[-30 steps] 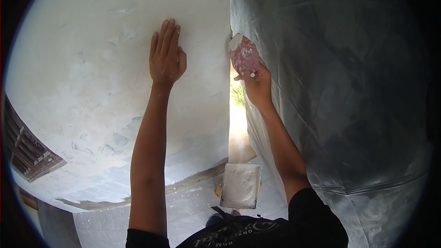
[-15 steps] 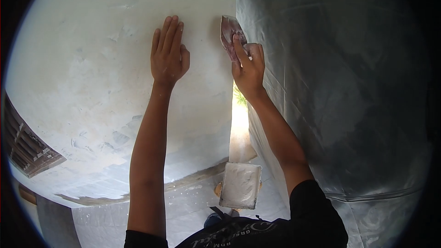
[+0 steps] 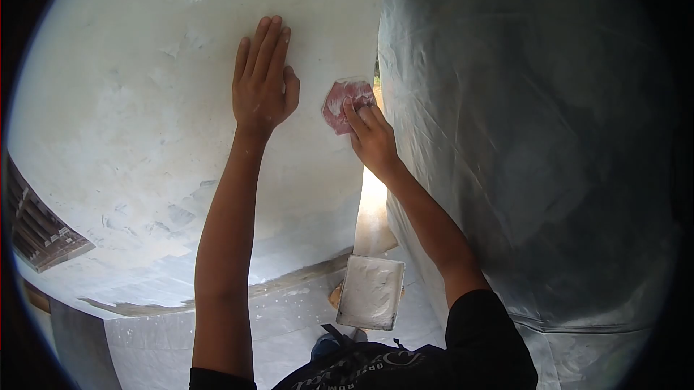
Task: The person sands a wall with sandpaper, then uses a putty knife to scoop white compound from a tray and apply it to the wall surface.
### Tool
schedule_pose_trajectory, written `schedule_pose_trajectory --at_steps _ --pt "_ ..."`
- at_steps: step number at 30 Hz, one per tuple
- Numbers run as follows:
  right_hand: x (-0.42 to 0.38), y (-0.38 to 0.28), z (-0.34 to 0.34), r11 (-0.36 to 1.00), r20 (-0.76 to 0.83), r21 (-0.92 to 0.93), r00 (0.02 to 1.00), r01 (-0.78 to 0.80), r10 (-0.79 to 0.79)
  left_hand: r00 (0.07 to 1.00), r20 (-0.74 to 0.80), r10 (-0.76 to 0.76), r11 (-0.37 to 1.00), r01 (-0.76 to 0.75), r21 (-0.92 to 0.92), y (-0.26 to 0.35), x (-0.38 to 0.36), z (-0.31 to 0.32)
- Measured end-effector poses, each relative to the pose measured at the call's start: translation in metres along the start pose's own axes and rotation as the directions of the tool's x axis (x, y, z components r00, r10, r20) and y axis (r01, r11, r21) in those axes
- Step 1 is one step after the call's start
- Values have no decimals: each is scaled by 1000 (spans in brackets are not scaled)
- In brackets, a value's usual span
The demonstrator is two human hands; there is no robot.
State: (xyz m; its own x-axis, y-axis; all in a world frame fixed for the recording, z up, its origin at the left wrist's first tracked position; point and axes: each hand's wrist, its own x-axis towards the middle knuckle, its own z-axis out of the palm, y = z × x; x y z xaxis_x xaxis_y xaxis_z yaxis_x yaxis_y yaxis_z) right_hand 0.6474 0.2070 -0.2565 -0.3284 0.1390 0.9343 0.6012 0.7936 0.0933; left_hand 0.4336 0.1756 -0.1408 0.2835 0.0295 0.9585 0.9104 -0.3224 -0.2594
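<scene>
My left hand (image 3: 262,83) lies flat against the pale wall (image 3: 181,101), fingers stretched upward and holding nothing. To its right, close to the wall's edge, my right hand (image 3: 374,133) grips a reddish putty scraper (image 3: 340,104) smeared with white filler. The scraper's flat face is turned toward me, and it is held at the wall surface; whether its edge touches cannot be made out. Below both hands, a rectangular tray (image 3: 371,292) holds a layer of whitish filler.
Grey plastic sheeting (image 3: 520,144) hangs along the right side, with a bright narrow gap (image 3: 372,202) between it and the wall. A dark slatted vent (image 3: 47,220) is at the lower left. Spotted grey sheeting (image 3: 166,339) covers the floor.
My right hand has moved down and to the left with the scraper, from the wall's edge onto its face. The left hand stays flat on the wall.
</scene>
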Motion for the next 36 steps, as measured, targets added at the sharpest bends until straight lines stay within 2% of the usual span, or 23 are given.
schedule_pose_trajectory --at_steps 3,5,6,8,11,13,16,19,21,22,23,25,27,29,32,35,36 --pt "-44 -23 -5 993 41 101 998 -56 52 1000 3 -1 1000 1 -7 2 -3 -1" --pt "-42 -44 -23 973 12 221 998 -68 68 1000 0 -7 1000 7 -1 -1 3 0" --pt "-31 -47 -30 967 -62 240 992 -88 106 1000 3 -10 1000 10 0 -1 2 -1" --pt "5 -31 -39 989 -212 131 972 -70 97 1000 23 -9 1000 9 -10 2 -1 -2" --pt "55 0 -42 994 -259 -46 962 -103 88 1000 15 -8 1000 8 -9 3 2 -3" --pt "65 8 -35 981 -180 -160 981 -107 78 999 25 -20 1000 20 11 2 1 -2" --pt "30 8 -8 976 -110 -179 989 -121 102 1000 24 -17 1000 17 18 1 0 -1" --pt "-21 -10 -4 976 17 -128 984 -176 180 1000 14 -10 1000 11 -4 3 2 -4" --pt "-45 -26 -11 981 57 -11 980 -192 193 1000 14 -1 1000 1 17 1 -2 -1" --pt "-43 -35 -18 982 37 61 984 -179 177 1000 10 6 999 -6 42 0 1 -1" --pt "-34 -34 -22 982 31 58 984 -177 176 1000 5 10 999 -11 41 -1 3 0" --pt "-8 -34 -36 976 -143 82 967 -203 213 1000 -1 10 999 -9 38 -1 0 0" --pt "32 -25 -43 957 -205 49 935 -285 289 1000 9 14 999 -14 42 -1 -1 0" --pt "60 -17 -41 946 -195 -112 941 -303 278 1000 6 21 998 -21 51 0 1 0" --pt "54 -17 -15 932 -112 -209 954 -297 279 1000 7 12 999 -13 40 1 2 -1" --pt "7 -35 1 946 -13 -146 956 -290 292 1000 6 9 999 -9 44 1 2 -1" --pt "-8 -46 -4 950 33 -71 951 -305 308 1000 2 11 999 -11 37 1 1 -1"
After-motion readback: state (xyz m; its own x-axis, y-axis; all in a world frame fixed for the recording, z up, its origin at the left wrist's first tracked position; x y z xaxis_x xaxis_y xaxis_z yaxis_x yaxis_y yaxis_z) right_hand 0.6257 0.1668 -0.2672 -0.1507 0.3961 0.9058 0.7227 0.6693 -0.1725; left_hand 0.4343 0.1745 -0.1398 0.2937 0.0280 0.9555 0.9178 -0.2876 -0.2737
